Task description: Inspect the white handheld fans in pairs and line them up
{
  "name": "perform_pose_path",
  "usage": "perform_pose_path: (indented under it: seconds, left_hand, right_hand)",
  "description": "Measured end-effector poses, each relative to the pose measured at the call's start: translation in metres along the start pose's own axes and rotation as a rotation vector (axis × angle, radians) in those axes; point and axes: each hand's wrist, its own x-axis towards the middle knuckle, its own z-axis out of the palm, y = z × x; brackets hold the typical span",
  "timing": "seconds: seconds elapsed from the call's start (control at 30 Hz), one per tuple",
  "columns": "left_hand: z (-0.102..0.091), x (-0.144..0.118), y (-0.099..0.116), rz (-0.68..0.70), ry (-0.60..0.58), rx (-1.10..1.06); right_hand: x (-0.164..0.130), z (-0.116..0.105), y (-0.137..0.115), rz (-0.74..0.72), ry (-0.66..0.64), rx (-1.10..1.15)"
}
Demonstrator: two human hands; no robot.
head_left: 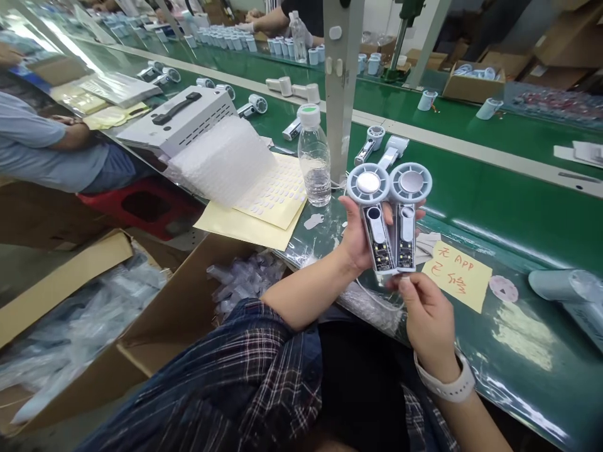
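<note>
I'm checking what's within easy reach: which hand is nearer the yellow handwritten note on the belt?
Right. The right hand sits just left of the yellow note, almost touching; the left hand is farther left, holding two fan units.

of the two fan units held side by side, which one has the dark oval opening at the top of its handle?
The left-hand fan unit, held in the left hand. Its handle shows a dark oval below the round head; the right-hand fan unit has a pale slot there.

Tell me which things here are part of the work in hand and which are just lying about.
In hand: two handheld fans, left hand, right hand.

Lying about: water bottle, sticker sheets, yellow note, white box with handle, cardboard boxes.
</note>
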Motion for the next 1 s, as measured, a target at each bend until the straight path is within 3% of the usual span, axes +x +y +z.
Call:
perform_pose_path:
  seconds: [0.23,0.3,0.4,0.47,0.57,0.67,0.77,0.83,0.9,1.0]
  left_hand:
    - [-0.002,-0.005,-0.010,-0.013,-0.037,0.168]
    - [-0.002,-0.005,-0.012,-0.016,-0.013,0.198]
    - [-0.002,-0.003,-0.012,-0.009,0.051,0.181]
    - [-0.002,0.001,-0.007,0.044,0.127,0.150]
    - [-0.004,0.008,0.002,0.107,0.231,0.095]
    - [-0.007,0.010,0.006,0.034,0.193,0.091]
    - [-0.009,0.005,0.001,-0.141,0.061,0.146]
    - [-0.011,0.001,-0.004,-0.246,-0.025,0.191]
    - [-0.014,-0.001,-0.008,-0.304,-0.079,0.223]
    - [-0.015,-0.003,-0.013,-0.385,-0.136,0.251]
  right_hand:
    - [-0.004,0.016,0.014,0.209,0.097,0.450]
    - [-0.002,0.019,0.014,0.210,0.093,0.440]
    - [-0.003,0.015,0.008,0.113,0.055,0.244]
    - [-0.006,0.006,0.003,-0.054,0.003,0.075]
    - [0.001,-0.018,0.002,-0.253,-0.230,-0.231]
    - [0.032,-0.046,0.020,-0.217,-0.411,-0.503]
    - [0.075,-0.058,0.043,-0.183,-0.099,-0.740]
    - [0.096,-0.058,0.051,-0.218,-0.001,-0.830]
    - [0.107,-0.061,0.049,-0.228,0.059,-0.854]
    - [0.105,-0.079,0.026,-0.264,0.303,-0.790]
